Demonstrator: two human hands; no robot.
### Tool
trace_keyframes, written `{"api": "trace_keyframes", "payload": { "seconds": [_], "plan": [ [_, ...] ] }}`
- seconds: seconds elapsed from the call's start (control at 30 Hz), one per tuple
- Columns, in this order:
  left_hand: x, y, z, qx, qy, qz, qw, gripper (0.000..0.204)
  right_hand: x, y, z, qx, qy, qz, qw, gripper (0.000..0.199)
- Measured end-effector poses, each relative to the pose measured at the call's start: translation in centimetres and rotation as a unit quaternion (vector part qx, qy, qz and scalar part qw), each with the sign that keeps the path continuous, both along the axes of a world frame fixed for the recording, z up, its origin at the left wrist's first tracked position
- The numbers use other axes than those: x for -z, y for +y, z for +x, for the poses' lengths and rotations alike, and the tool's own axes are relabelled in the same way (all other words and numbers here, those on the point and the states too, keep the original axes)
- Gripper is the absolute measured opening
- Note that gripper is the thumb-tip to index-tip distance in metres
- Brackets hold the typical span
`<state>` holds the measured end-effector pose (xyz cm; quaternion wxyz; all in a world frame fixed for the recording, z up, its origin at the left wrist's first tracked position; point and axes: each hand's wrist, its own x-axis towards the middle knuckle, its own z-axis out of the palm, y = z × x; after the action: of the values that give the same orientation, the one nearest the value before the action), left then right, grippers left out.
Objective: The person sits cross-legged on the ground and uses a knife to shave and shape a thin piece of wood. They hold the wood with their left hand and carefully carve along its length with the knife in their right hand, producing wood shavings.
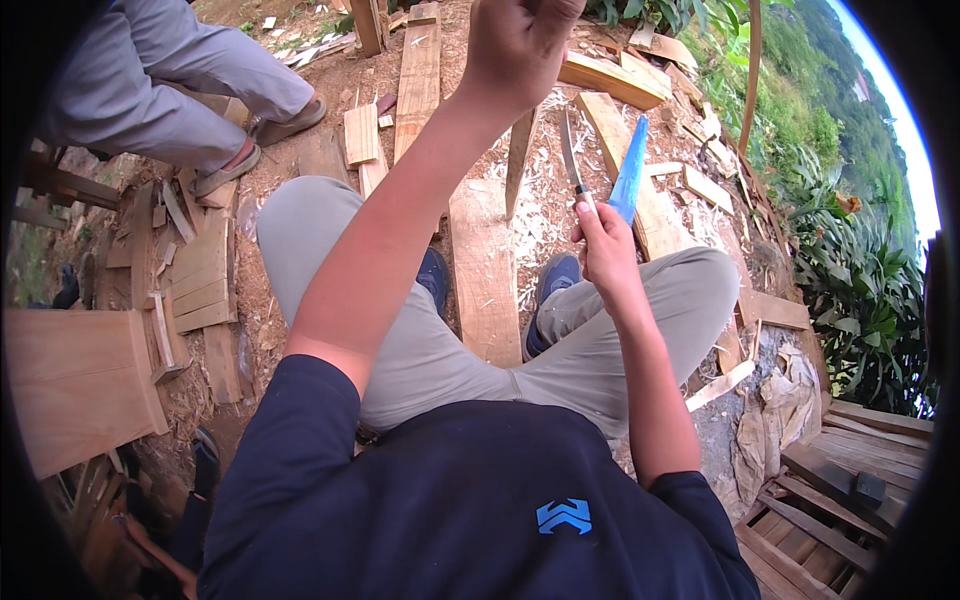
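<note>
My left hand (525, 45) is raised at the top edge, its fingers curled closed and partly cut off by the frame. It appears to grip a narrow piece of wood (520, 160), which slants down below the wrist toward a broad plank (483, 270) between my shoes. My right hand (606, 245) is closed around the light handle of a knife (571, 150), the blade pointing up and away. Just beside the knife a blue tapered strip (630, 170) sticks out past my right hand. Whether that hand touches the strip, I cannot tell.
Wood shavings and offcuts litter the dirt around my feet. Another person's legs (200, 75) stand at the upper left. A wooden panel (80, 375) is at the left, stacked slats (830, 500) at the lower right. Green plants (860, 270) grow along the right side.
</note>
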<state>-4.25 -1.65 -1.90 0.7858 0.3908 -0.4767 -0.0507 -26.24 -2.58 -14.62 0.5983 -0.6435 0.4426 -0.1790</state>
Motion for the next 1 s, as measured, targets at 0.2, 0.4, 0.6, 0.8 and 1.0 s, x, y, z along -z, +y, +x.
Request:
{"api": "trace_keyframes", "payload": {
  "seconds": [0.2,0.4,0.6,0.8,1.0],
  "plan": [
    [0.3,-1.0,-0.6,0.053,0.012,-0.017,0.998,0.028,-1.2,1.1,-0.4,0.023,0.094,-0.220,0.971,0.038],
    [1.2,-1.8,0.9,-0.031,0.011,-0.030,0.999,0.030,-2.2,2.1,1.4,0.054,-0.026,-0.298,0.953,0.029],
    [0.0,0.1,0.2,-0.016,-0.046,0.024,0.999,0.043,7.0,4.0,0.8,-0.136,0.219,-0.218,0.941,0.029],
    [-0.1,-0.2,1.0,-0.013,-0.044,0.027,0.999,0.046,10.4,0.6,1.3,-0.136,0.040,-0.046,0.989,0.038],
    [-0.3,-0.7,-0.5,0.003,-0.055,0.031,0.998,0.040,6.2,-1.2,-0.1,-0.137,0.092,0.016,0.986,0.038]
  ]
}}
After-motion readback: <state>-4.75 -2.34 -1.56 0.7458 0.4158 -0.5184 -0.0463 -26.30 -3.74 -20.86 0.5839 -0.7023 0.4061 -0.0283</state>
